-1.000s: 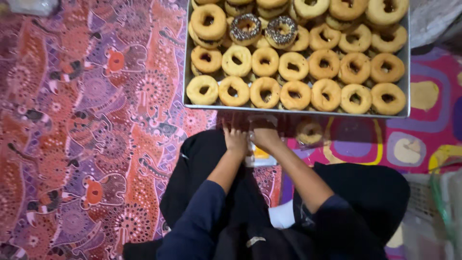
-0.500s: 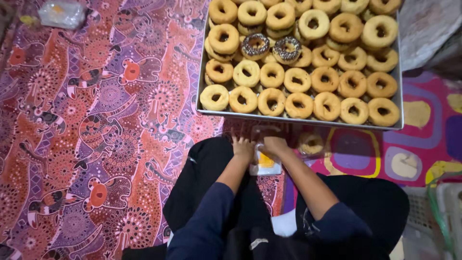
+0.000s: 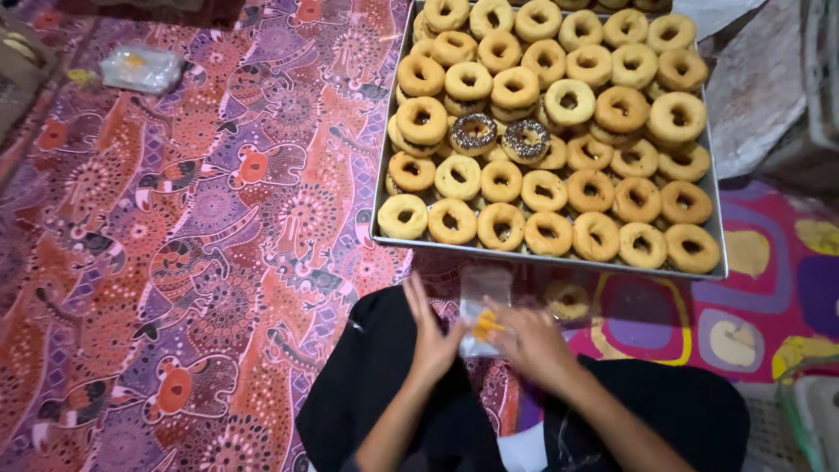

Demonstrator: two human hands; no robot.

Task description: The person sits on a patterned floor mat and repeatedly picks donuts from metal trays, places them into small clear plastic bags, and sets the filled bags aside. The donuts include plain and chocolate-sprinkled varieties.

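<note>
While my left hand [image 3: 434, 336] and my right hand [image 3: 529, 343] met over my lap, a small clear plastic bag [image 3: 483, 308] with an orange printed patch hung between them. My right fingers [image 3: 502, 316] were pinched narrow on the bag's lower edge, though motion blur kept me from telling exactly how many of them gripped it. My left fingers [image 3: 418, 297] stood fairly straight and close together, their tips just beside the bag's left edge; whether they touched it I could not tell.

Just beyond my right fingers, on the patterned floor mat [image 3: 175, 245], lay one plain doughnut [image 3: 568, 299] that seemed wrapped in clear film. Farther out from both sets of fingers sat a large metal tray [image 3: 381, 188], its near rim close to the top of the bag. Golden ring doughnuts [image 3: 516, 188] filled it in rows, stacked in places, and two chocolate-sprinkled doughnuts [image 3: 500, 137] rested among them toward the tray's left half. Well away from my left fingers, at the mat's far corner, lay a crumpled clear packet [image 3: 140, 67]. My dark trousers [image 3: 376, 385] spread under both wrists.
</note>
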